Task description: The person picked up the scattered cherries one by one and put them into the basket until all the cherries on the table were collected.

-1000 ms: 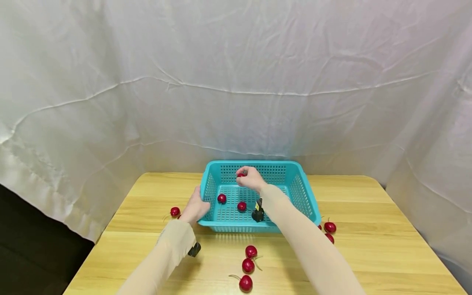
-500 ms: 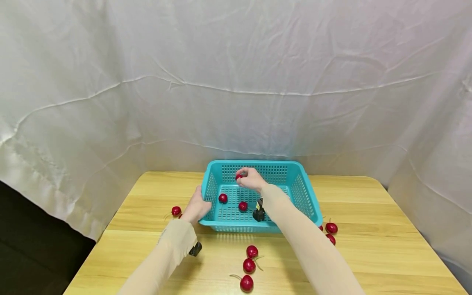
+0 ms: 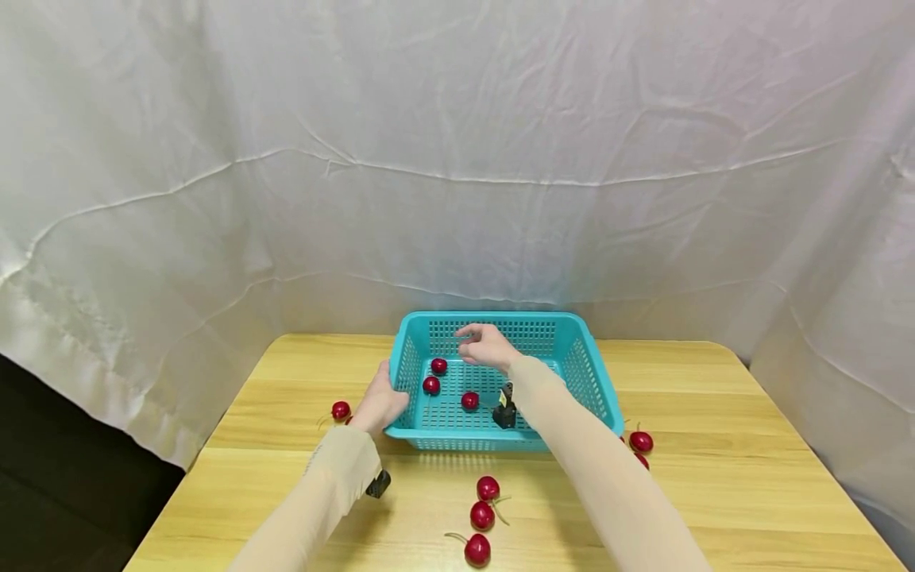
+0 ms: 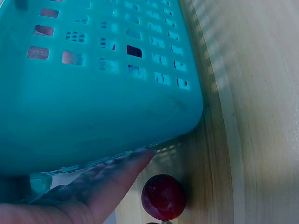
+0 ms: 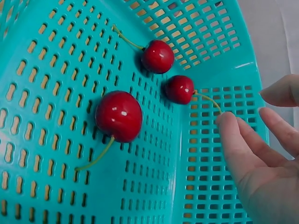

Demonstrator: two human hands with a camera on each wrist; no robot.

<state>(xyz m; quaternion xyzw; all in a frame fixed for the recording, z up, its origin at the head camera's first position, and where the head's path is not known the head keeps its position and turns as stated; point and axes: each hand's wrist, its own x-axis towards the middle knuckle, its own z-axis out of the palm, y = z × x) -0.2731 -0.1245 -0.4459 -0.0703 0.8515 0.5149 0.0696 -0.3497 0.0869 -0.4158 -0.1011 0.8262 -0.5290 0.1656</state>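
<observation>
A turquoise plastic basket (image 3: 493, 443) with slotted walls sits on the table. Three red cherries lie inside it: one (image 3: 439, 366) towards the back left, another (image 3: 431, 385) just in front, the third (image 3: 469, 401) nearer the middle. My left hand (image 3: 382, 403) holds the basket's left side, thumb over the rim, other fingers along the outer wall. Over the basket floor is my right hand (image 3: 488, 346), its thumb and fingers spread apart with nothing between them. In the right wrist view, the thumb overlaps the stem end of a cherry (image 5: 180, 89).
Several loose cherries lie on the wooden table (image 3: 715, 492): a front row with a near cherry (image 3: 477, 550), a right group with a cherry (image 3: 641, 442), and a cherry (image 3: 341, 411) left of the basket. A pale curtain (image 3: 457, 199) hangs behind.
My right hand has let go of a cherry, which now lies on the basket floor at the back left. Its fingers have spread. The left hand stays at the basket's side.
</observation>
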